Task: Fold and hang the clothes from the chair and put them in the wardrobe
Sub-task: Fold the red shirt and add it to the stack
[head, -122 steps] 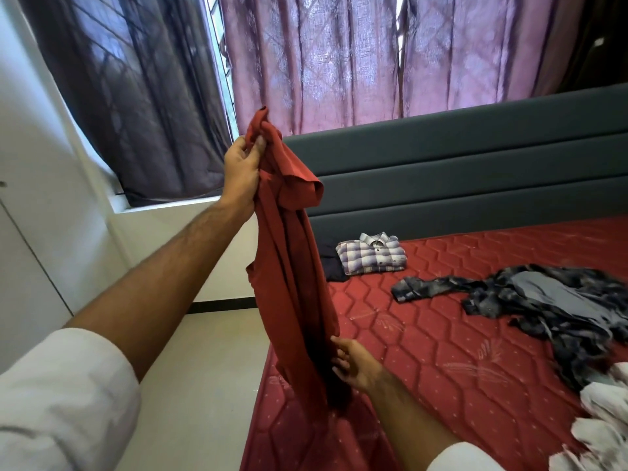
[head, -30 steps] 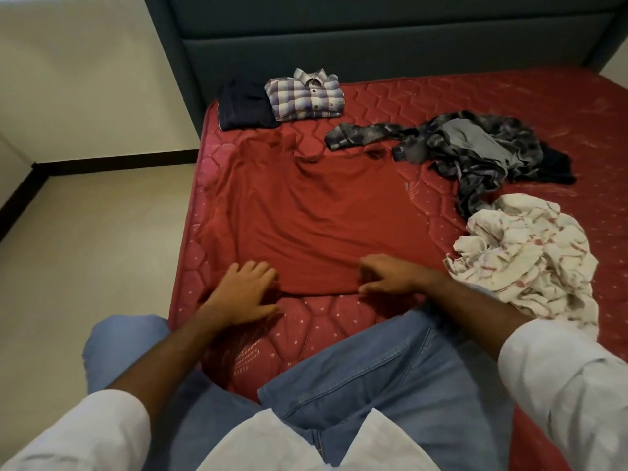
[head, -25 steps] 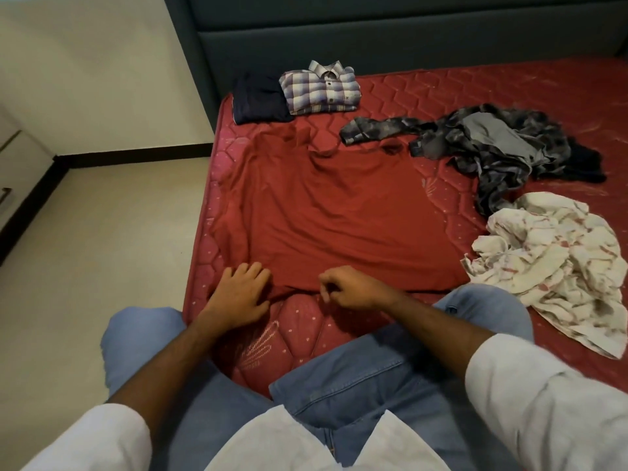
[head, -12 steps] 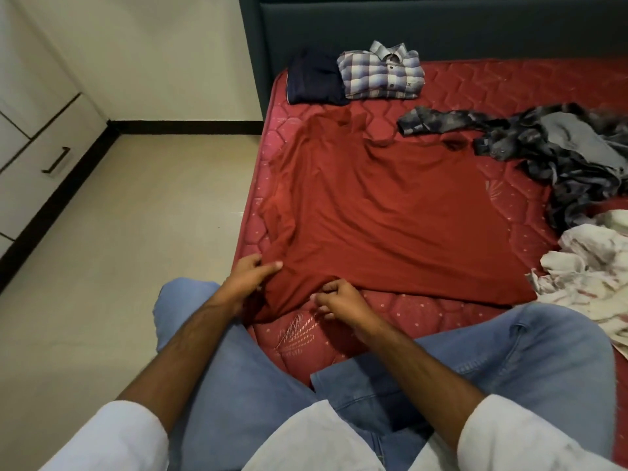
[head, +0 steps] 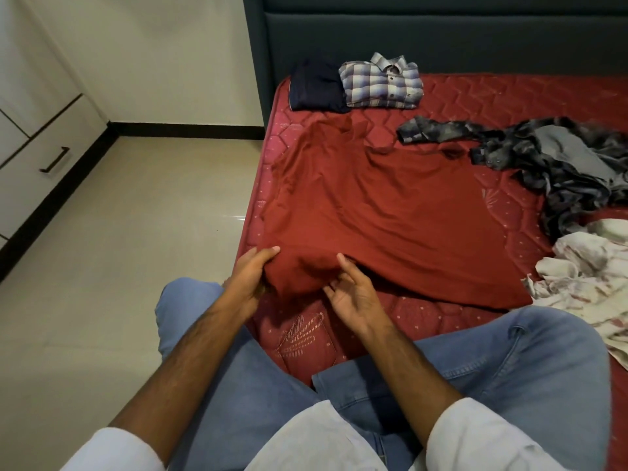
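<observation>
Red quilted mattress (head: 441, 107) fills the right side of the view, backed by a dark padded headboard (head: 424, 35), with a pale tiled floor (head: 119, 249) to the left and white drawers (head: 37, 144) with a black handle along the left wall.

A red shirt (head: 380, 212) lies spread nearly flat on the mattress, close to its left edge, its collar end toward the headboard and its hem toward the near edge. The near left corner of the hem is bunched and lifted off the mattress. The left hand (head: 249, 278) grips that bunched corner from the left, thumb on top and fingers curled under the cloth. The right hand (head: 353, 290) is just beside it with fingers loosely bent, its fingertips touching the fold of the raised hem; it does not plainly pinch the cloth.

At the far left corner of the mattress, against the headboard, a folded dark garment (head: 317, 88) sits touching a folded checked shirt (head: 382, 83). A crumpled grey patterned shirt (head: 550, 158) lies toward the right edge, one sleeve stretched toward the red shirt's collar. Nearer, at the right edge, is a crumpled white cloth (head: 591, 277) with reddish marks, just beside the red shirt's hem.

The person's legs in blue jeans (head: 441, 385) rest at the near edge of the mattress, white sleeves (head: 482, 436) at the bottom.
</observation>
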{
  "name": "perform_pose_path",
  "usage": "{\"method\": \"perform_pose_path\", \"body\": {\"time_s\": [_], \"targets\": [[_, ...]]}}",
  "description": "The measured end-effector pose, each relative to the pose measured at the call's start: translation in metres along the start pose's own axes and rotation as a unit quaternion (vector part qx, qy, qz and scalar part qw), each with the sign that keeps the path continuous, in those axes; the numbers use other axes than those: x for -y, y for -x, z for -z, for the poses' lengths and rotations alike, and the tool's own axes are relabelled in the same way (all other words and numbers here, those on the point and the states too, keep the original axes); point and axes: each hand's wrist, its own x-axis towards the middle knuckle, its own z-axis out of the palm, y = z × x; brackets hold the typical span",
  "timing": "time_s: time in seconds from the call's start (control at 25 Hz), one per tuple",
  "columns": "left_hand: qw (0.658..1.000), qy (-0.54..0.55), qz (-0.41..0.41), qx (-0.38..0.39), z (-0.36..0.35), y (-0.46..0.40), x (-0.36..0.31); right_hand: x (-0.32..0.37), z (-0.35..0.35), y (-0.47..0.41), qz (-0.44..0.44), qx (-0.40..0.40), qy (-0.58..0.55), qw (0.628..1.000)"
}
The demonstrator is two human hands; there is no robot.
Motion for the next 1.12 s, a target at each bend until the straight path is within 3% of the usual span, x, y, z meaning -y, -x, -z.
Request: {"method": "perform_pose_path", "body": {"time_s": [0.24, 0.32, 0.36, 0.4, 0.48, 0.52, 0.56, 0.6, 0.68, 0.72, 0.76, 0.84, 0.88, 0.92, 0.96, 1.08, 1.12], "targets": [[0.999, 0.004, -0.020, -0.030, 0.014, 0.011, 0.022, 0.000, 0.016, 0.024, -0.104, -0.015, 0.111, 0.988], [0.996, -0.058, -0.059, -0.029, 0.015, 0.011, 0.027, 0.004, 0.018, 0.035, -0.106, -0.038, 0.250, 0.962], [0.988, -0.124, -0.093, -0.028, 0.019, 0.008, 0.029, 0.008, 0.021, 0.038, -0.091, -0.049, 0.371, 0.923], [0.968, -0.216, -0.123, -0.025, 0.023, 0.005, 0.029, 0.013, 0.024, 0.038, -0.073, -0.048, 0.508, 0.857], [0.911, -0.382, -0.154, -0.011, 0.032, -0.003, 0.026, 0.025, 0.030, 0.036, -0.014, -0.044, 0.758, 0.651], [0.901, -0.410, -0.143, 0.016, 0.037, -0.007, 0.023, 0.030, 0.031, 0.033, 0.026, -0.058, 0.832, 0.551], [0.903, -0.405, -0.132, 0.052, 0.040, -0.009, 0.020, 0.035, 0.026, 0.033, 0.076, -0.070, 0.858, 0.503], [0.899, -0.411, -0.127, 0.084, 0.042, -0.012, 0.018, 0.037, 0.021, 0.030, 0.129, -0.054, 0.845, 0.516], [0.883, -0.423, -0.148, 0.139, 0.039, -0.016, 0.016, 0.029, 0.007, 0.025, 0.201, 0.047, 0.776, 0.596], [0.882, -0.415, -0.151, 0.163, 0.035, -0.017, 0.017, 0.019, 0.002, 0.024, 0.209, 0.103, 0.770, 0.594], [0.888, -0.399, -0.142, 0.179, 0.032, -0.018, 0.019, 0.007, -0.001, 0.024, 0.205, 0.134, 0.796, 0.554], [0.905, -0.359, -0.120, 0.192, 0.029, -0.026, 0.022, -0.019, 0.005, 0.023, 0.197, 0.111, 0.890, 0.396], [0.906, -0.352, -0.128, 0.198, 0.029, -0.031, 0.024, -0.026, 0.009, 0.019, 0.214, 0.098, 0.907, 0.350], [0.897, -0.361, -0.153, 0.205, 0.031, -0.035, 0.025, -0.027, 0.011, 0.013, 0.231, 0.091, 0.899, 0.361], [0.879, -0.387, -0.192, 0.204, 0.035, -0.039, 0.025, -0.024, 0.012, 0.007, 0.251, 0.089, 0.863, 0.429], [0.747, -0.563, -0.328, 0.130, 0.050, -0.059, 0.020, -0.004, 0.017, -0.005, 0.192, 0.051, 0.618, 0.760], [0.715, -0.612, -0.320, 0.111, 0.053, -0.067, 0.018, 0.003, 0.018, -0.008, 0.157, 0.023, 0.515, 0.842]]}}
